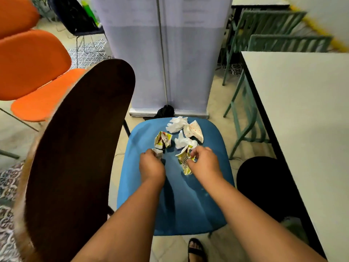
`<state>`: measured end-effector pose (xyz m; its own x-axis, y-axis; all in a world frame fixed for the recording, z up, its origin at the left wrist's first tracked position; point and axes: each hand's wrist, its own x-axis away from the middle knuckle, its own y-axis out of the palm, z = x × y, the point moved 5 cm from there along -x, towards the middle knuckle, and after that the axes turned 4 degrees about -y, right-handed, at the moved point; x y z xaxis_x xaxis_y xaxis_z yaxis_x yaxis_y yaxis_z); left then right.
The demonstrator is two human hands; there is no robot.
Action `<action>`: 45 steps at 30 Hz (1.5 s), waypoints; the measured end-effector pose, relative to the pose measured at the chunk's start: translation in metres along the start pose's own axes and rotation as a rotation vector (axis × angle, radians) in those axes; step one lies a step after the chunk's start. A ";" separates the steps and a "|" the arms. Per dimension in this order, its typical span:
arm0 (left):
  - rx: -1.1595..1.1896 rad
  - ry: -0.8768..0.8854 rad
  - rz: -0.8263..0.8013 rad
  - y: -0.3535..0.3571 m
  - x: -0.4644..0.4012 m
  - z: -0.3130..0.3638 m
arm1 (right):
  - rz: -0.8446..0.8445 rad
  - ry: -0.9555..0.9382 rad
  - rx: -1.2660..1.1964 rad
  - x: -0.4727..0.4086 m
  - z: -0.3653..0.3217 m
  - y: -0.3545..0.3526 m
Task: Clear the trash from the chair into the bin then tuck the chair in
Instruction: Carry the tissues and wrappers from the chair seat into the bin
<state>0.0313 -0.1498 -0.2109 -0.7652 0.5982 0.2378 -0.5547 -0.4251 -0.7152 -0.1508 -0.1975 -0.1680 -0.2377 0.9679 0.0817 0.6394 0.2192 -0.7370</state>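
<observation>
A blue chair seat point(179, 201) lies below me with crumpled trash on its far half. My left hand point(152, 165) is closed on a small white paper wad point(157, 152). My right hand point(204, 163) pinches a yellow-and-white printed wrapper point(184, 159). Loose on the seat lie another yellow wrapper point(163, 141), a white tissue point(176, 124), a dotted white paper point(194, 130) and a second tissue point(184, 141). A black bin point(264, 186) stands right of the chair, under the table edge.
A white table point(306, 129) runs along the right. A dark wooden chair back point(79, 157) rises close at the left, with orange chairs point(34, 72) behind it. A white banner stand point(166, 53) is straight ahead; green chairs point(264, 44) are at the far right. My sandalled foot point(196, 249) is below.
</observation>
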 end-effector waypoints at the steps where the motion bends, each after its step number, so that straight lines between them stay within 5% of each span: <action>1: 0.030 0.001 -0.006 -0.002 0.009 0.000 | 0.032 0.025 -0.015 0.012 0.001 -0.004; 7: 0.197 0.032 -0.052 -0.005 0.069 0.012 | 0.193 0.176 -0.095 0.082 0.009 -0.012; 15: 0.148 0.404 -0.323 0.019 0.177 0.007 | 0.383 0.365 -0.040 0.234 0.059 -0.029; 19: 0.068 0.704 -0.571 0.045 0.277 -0.018 | 0.437 0.555 -0.066 0.336 0.114 -0.030; 26: -0.178 0.847 -1.062 0.096 0.428 -0.099 | 0.521 0.963 -0.143 0.503 0.200 -0.020; 35: -0.305 0.855 -1.160 0.150 0.513 -0.151 | 0.474 0.923 -0.145 0.559 0.277 0.001; 45: -0.279 0.691 -1.058 0.157 0.488 -0.167 | -0.069 0.905 0.245 0.521 0.329 0.047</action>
<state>-0.3748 0.1890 -0.3167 0.3736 0.8156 0.4418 -0.6326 0.5724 -0.5217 -0.4854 0.2770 -0.3812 0.4554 0.7035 0.5456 0.4493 0.3474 -0.8231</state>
